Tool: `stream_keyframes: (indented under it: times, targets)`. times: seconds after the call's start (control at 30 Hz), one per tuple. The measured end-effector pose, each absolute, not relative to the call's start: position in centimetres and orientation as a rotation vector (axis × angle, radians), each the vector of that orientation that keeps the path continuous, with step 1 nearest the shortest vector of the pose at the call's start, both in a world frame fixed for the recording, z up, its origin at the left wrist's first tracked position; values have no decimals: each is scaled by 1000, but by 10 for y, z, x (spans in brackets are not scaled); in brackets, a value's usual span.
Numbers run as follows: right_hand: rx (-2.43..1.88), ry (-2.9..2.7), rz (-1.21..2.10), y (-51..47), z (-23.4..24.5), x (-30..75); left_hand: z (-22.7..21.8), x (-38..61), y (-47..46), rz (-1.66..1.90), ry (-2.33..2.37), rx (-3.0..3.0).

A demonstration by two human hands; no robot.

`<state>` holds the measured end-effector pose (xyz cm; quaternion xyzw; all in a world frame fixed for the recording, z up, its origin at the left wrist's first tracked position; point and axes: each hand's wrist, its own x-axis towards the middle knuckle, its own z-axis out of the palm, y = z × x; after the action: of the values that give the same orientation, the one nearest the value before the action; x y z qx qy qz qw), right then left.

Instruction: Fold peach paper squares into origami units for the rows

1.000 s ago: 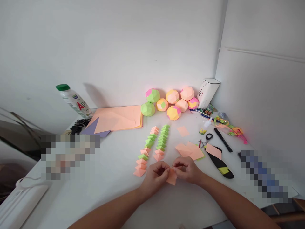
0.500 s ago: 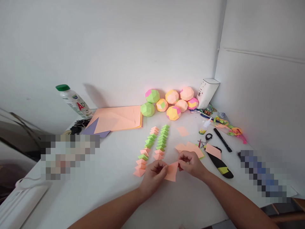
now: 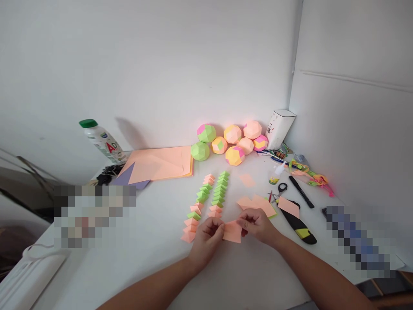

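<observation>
A small peach square of paper [image 3: 232, 233] is held between my two hands, above the white table. My left hand [image 3: 208, 239] pinches its left side between thumb and fingers. At its upper right corner my right hand [image 3: 257, 224] is closed on the same paper. Two rows of folded paper pieces, one green and peach row [image 3: 220, 189] and another beside it [image 3: 195, 212], run away from my left hand. Just beyond my right hand lies a loose pile of peach paper squares [image 3: 260, 204], with a single peach sheet [image 3: 247, 180] farther back.
Several faceted paper balls [image 3: 235, 155] sit against the wall. Large peach sheets [image 3: 158, 161] and a bottle [image 3: 103, 140] stand at the left back. Right of my hands are scissors [image 3: 282, 187], a black-and-yellow cutter [image 3: 298, 228], a black pen [image 3: 301, 192] and a glue bottle [image 3: 275, 174].
The peach paper has turned slightly between my hands, and my right hand has shifted a little left and closer along its top edge. The view has tilted slightly up.
</observation>
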<state>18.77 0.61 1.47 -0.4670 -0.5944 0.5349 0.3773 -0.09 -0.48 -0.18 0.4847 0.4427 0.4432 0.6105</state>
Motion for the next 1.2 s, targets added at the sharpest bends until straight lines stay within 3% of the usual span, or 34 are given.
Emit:
stream_keyframes:
  times: [0.53, 0.8, 0.93, 1.2]
  targets:
    - [-1183, -1512, 1493, 6, 3, 183, -1, 3, -5, 960, 942, 1019]
    - [-1207, -1698, 1379, 6, 8, 184, -5, -2, -6, 1076, 824, 1077]
    - [-1168, -1827, 1394, 4, 5, 185, -10, -3, -3, 1000, 588, 1153]
    - [-1230, -1722, 1530, 7, 0, 189, -8, -4, -3, 890, 623, 1056]
